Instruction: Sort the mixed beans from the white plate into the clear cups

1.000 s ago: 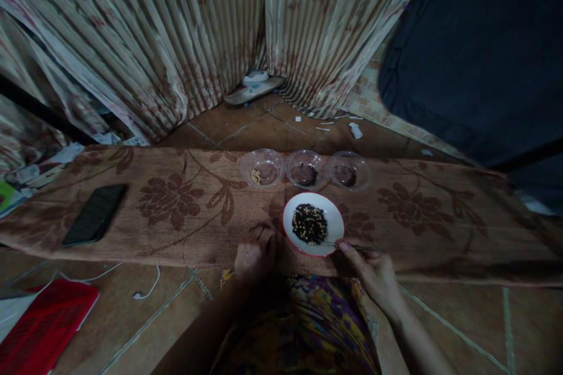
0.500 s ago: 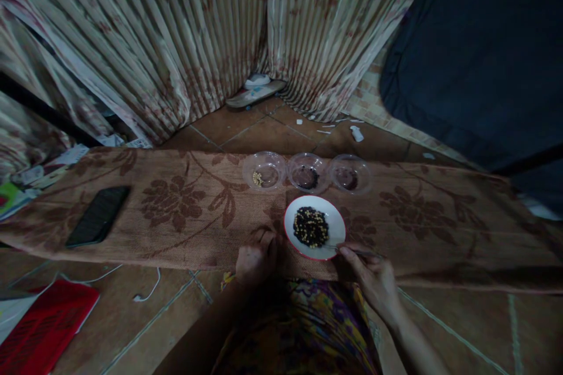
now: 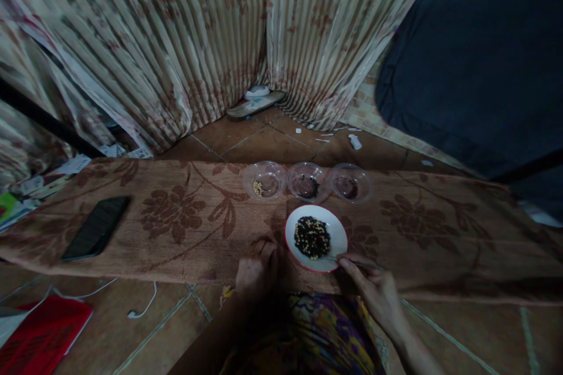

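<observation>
A white plate (image 3: 338,231) with a red rim holds a pile of mixed dark and pale yellow beans or grains (image 3: 312,237). At its lower right edge, my right hand (image 3: 373,284) grips the handle of a thin metal spoon (image 3: 364,262), whose tip reaches into the plate beside the pile. My left hand (image 3: 255,269) rests on the cloth left of the plate, fingers curled into a fist, with nothing seen in it. Behind the plate, three clear plastic bowls stand in a row: a left bowl (image 3: 275,171) with pale grains, a middle bowl (image 3: 303,170) and a right bowl (image 3: 363,179) with dark ones.
A brown flowered cloth (image 3: 211,263) covers the long low table. On its left lies a black phone (image 3: 97,228). White earphones (image 3: 143,310) and a red bag (image 3: 53,334) are on the tiled floor in front. Striped curtains (image 3: 197,41) hang behind, near a skateboard (image 3: 257,105).
The view has tilted up slightly, so everything sits lower in the picture. Both hands, the spoon and the plate keep nearly the same places relative to one another.
</observation>
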{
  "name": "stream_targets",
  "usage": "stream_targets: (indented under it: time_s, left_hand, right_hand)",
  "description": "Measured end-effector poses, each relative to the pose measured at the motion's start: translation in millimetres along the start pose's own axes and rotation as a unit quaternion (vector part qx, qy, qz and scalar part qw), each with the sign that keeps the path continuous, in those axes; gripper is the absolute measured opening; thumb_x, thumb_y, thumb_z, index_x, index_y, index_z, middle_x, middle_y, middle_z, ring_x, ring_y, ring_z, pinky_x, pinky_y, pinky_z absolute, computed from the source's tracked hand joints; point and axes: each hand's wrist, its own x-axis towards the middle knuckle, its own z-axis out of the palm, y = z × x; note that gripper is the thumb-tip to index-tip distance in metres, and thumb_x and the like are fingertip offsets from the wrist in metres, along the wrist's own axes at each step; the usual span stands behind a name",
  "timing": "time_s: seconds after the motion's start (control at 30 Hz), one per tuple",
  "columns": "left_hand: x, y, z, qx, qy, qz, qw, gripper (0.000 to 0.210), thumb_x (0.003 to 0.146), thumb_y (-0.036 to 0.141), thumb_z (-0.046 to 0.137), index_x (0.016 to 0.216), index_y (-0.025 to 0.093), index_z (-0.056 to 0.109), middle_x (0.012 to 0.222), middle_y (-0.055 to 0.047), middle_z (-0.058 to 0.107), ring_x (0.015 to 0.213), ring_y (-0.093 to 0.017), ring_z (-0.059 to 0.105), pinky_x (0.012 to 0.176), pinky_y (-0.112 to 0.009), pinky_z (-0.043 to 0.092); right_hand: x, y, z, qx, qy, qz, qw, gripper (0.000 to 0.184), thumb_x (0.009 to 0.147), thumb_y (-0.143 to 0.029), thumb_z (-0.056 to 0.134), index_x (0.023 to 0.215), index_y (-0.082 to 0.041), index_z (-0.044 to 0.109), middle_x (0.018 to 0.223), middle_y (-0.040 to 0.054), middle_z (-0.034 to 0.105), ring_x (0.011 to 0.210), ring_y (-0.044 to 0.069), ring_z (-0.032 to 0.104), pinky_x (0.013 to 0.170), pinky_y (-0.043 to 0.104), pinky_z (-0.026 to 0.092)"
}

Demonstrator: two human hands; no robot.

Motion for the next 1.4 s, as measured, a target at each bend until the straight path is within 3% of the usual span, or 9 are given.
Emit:
stream_targets:
  time_s: [0.83,1.4]
  left_hand:
    - [0,-3,3.8,0.006,-0.010,-0.007,1.000,0.018,0.095,0.023,0.042,0.085,0.021,0.057,0.086,-0.003,0.063,0.080,-0.015,0.058,0.071,-0.026,0.045]
    - [-1,-2,3.1,0.001,-0.002,-0.003,1.000,0.015,0.094,0.021,0.043,0.086,0.022,0.056,0.085,-0.003,0.063,0.081,-0.016,0.058,0.072,-0.027,0.047]
  right_hand:
    - [-4,2,-2,-0.010,-0.008,-0.009,1.000,0.037,0.075,-0.052,0.069,0.084,-0.017,0.078,0.092,0.0122,0.076,0.088,0.027,0.071,0.077,0.036,0.057]
    - [3,-16,2,0.052,0.047,-0.016,0.997,0.031,0.072,-0.048,0.073,0.078,-0.018,0.076,0.079,0.0094,0.075,0.076,0.023,0.070,0.068,0.032,0.056]
